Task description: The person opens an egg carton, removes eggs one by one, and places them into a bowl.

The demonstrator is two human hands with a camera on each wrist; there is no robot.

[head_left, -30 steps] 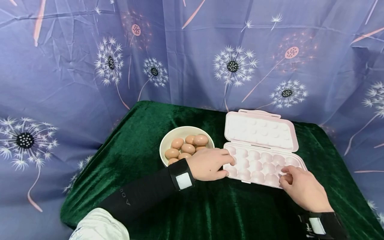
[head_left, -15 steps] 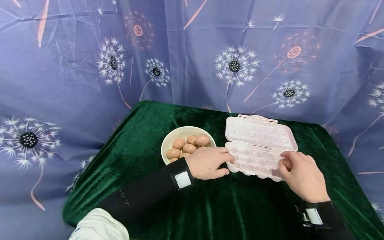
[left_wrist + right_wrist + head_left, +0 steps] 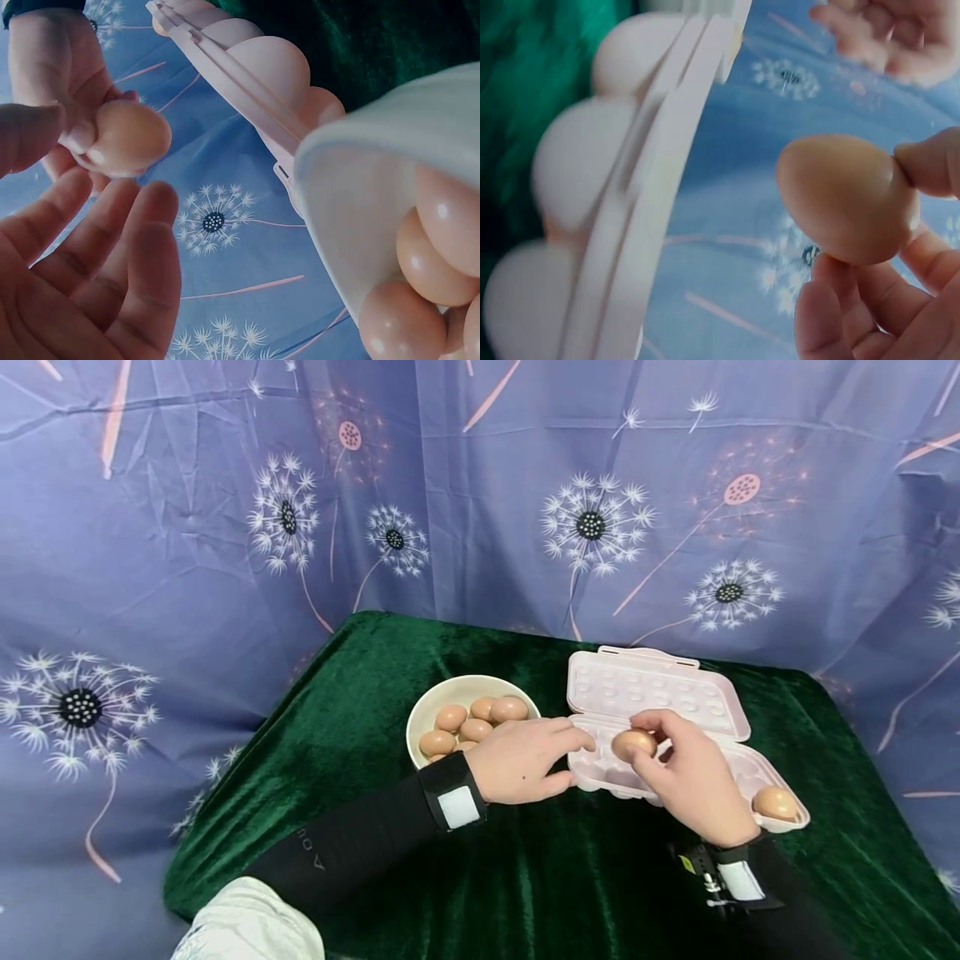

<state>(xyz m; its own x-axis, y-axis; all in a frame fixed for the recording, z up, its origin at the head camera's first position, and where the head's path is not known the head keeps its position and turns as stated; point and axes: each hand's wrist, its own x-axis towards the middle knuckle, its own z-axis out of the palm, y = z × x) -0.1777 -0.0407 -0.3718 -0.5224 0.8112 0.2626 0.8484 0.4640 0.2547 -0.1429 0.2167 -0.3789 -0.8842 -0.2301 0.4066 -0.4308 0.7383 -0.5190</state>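
Observation:
My right hand (image 3: 697, 777) pinches a brown egg (image 3: 633, 745) between thumb and fingers, over the middle of a pale pink egg box (image 3: 652, 695) whose lid lies back. In the right wrist view, that egg (image 3: 847, 196) sits at the fingertips, apart from the box's side. Another brown egg (image 3: 775, 803) lies in a well at the box's right end. My left hand (image 3: 525, 762), holding nothing, has its fingers loosely spread at the box's left end. The left wrist view shows its fingers a little below the held egg (image 3: 133, 139).
A cream bowl (image 3: 417, 727) with several brown eggs (image 3: 452, 718) stands left of the box, partly hidden by the left hand. Dark green velvet (image 3: 360, 693) covers the table. A blue dandelion-print curtain (image 3: 495, 543) hangs close behind.
My right hand has moved left from the box's right end, with the egg now plainly visible in its fingers. The egg at the right end has come into sight. The left hand has hardly moved.

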